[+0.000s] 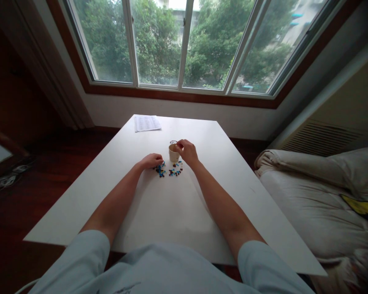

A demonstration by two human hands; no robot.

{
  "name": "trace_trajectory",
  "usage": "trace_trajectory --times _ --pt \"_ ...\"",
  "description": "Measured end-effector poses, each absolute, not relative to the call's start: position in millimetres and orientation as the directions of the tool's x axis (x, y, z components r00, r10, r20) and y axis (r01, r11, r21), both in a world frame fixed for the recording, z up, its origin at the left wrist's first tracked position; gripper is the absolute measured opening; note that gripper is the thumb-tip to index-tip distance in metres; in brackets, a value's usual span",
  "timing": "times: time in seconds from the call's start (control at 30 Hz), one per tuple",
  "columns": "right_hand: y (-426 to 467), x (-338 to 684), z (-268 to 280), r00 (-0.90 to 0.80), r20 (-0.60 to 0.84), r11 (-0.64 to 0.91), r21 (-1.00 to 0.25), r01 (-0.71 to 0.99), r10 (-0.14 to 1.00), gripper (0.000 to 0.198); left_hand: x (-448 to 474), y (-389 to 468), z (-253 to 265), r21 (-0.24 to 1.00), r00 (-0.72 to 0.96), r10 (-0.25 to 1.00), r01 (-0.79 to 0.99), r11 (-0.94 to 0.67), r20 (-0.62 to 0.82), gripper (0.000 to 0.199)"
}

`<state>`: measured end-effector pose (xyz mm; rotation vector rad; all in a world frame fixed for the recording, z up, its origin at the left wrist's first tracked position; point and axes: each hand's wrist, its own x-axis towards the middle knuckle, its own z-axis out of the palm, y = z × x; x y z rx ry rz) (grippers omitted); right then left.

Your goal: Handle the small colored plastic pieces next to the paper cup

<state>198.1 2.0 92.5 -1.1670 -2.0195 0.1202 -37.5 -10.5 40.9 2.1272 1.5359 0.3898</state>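
Over small cup [173, 154], right hand [187, 150] pinching tiny piece; left hand [151, 160] curling on coloured beads [169, 169]; beads likely light, slippery, needing fingertip pinch.

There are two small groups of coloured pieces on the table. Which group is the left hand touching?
The left hand rests on the left group, mostly blue. The other group lies apart, below the cup.

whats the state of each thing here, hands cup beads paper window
left hand: resting on the table, fingers on the beads
right hand: fingers pinched over the cup's rim
cup: upright
beads: scattered loose on the table
paper: lying flat
window: looks closed
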Motion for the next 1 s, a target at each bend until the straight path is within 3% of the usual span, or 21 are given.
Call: trace_trajectory --times 0.37,0.67,0.9,1.0 --pt "7.5 207.4 89.2 -0.259 0.575 0.560 -0.439 0.703 0.776 0.016 -40.1 -6.7 42.9 0.513 0.360 0.928 0.817 -0.262 -0.100 0.035" --pt "-9.7 196.5 93.3 -0.407 0.583 0.676 -0.371 0.636 0.703 0.020 -60.1 -0.6 52.6 0.370 0.413 0.899 0.865 -0.338 -0.145 0.029" --pt "-26.7 175.4 83.9 -0.628 0.342 0.710 -0.228 0.667 0.699 0.017 -62.9 -12.6 64.5 0.352 0.398 0.885 0.886 -0.303 -0.240 0.031" --pt "-35.5 170.8 88.6 -0.655 0.322 0.724 -0.180 0.666 0.683 0.018 -63.6 -16.4 68.1 0.356 0.399 0.876 0.887 -0.294 -0.270 0.031"
